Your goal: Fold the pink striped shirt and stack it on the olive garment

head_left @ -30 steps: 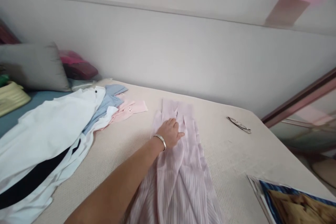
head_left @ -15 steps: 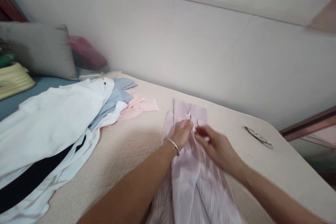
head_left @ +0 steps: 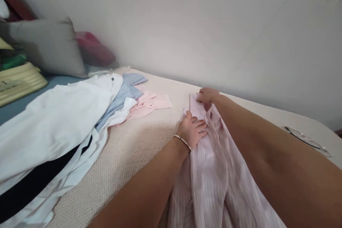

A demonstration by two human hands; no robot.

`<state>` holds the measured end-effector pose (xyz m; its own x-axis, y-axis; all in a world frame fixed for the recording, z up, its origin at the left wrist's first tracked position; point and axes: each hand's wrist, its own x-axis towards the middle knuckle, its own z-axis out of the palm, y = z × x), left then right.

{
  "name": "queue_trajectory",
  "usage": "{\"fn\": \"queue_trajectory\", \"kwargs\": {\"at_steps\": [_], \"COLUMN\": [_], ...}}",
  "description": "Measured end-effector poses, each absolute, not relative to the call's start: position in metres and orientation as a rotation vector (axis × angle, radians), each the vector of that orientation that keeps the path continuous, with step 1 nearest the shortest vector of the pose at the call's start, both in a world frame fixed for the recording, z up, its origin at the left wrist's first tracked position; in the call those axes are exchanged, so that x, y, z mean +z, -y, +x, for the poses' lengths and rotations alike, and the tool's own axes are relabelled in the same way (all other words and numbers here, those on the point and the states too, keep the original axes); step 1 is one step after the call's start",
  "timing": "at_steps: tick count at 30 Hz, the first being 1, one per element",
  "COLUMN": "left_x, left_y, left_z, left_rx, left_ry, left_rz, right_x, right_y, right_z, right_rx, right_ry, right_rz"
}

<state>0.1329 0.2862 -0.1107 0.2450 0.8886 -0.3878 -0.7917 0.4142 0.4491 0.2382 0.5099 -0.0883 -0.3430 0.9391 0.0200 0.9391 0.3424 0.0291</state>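
Observation:
A pale lilac-pink garment [head_left: 208, 171] with fine stripes stretches from the lower edge of the view up to a flat band at its far end. My left hand [head_left: 192, 128], with a bracelet at the wrist, lies on the garment just below that band, fingers spread. At the band's far right corner, my right hand [head_left: 210, 95] has its fingers closed on the cloth. Part of the right fingertips is hidden. My right forearm covers some of the garment's right side.
To the left lie a white garment [head_left: 61, 114], a blue one [head_left: 117, 96] and a pink one [head_left: 152, 105], overlapping. Glasses [head_left: 307, 140] rest at the right on the pale surface. A grey cushion [head_left: 50, 48] and a wall [head_left: 187, 25] stand behind.
My right hand has moved from the folds to the band's far corner and grips it. My left hand has opened and flattened on the cloth. The view has shifted slightly.

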Motion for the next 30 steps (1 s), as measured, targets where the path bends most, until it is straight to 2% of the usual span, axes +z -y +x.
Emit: {"fn": "queue_trajectory", "kwargs": {"at_steps": [6, 11, 13, 15, 17, 19, 23, 27, 30], "left_x": [-0.117, -0.119, -0.117, -0.112, -0.109, -0.106, -0.102, -0.103, -0.105], "left_y": [-0.290, -0.293, -0.293, -0.291, -0.289, -0.288, -0.287, -0.287, -0.287], "left_z": [0.128, 0.125, 0.126, 0.127, 0.128, 0.129, 0.131, 0.132, 0.132], "left_rx": [1.149, 1.138, 1.140, 1.132, 1.114, 1.108, 1.135, 1.143, 1.148], "left_ry": [-0.626, -0.613, -0.573, -0.495, -0.442, -0.451, -0.520, -0.549, -0.555], "left_rz": [0.192, 0.182, 0.194, 0.234, 0.272, 0.277, 0.271, 0.295, 0.299], "right_x": [-0.052, -0.022, -0.022, -0.029, -0.038, -0.046, -0.058, -0.069, -0.072], "right_y": [-0.466, -0.361, -0.305, -0.261, -0.246, -0.265, -0.367, -0.459, -0.490], "right_z": [0.251, 0.261, 0.267, 0.278, 0.295, 0.314, 0.344, 0.342, 0.332], "right_rx": [0.261, 0.600, 0.491, 0.218, 0.007, -0.002, 0.265, -0.002, -0.127], "right_ry": [-2.609, -2.789, -2.857, -2.934, -2.939, -2.879, -2.592, -2.426, -2.375], "right_rz": [1.781, 1.728, 1.587, 1.358, 1.424, 1.697, 2.088, 2.039, 1.977]}}
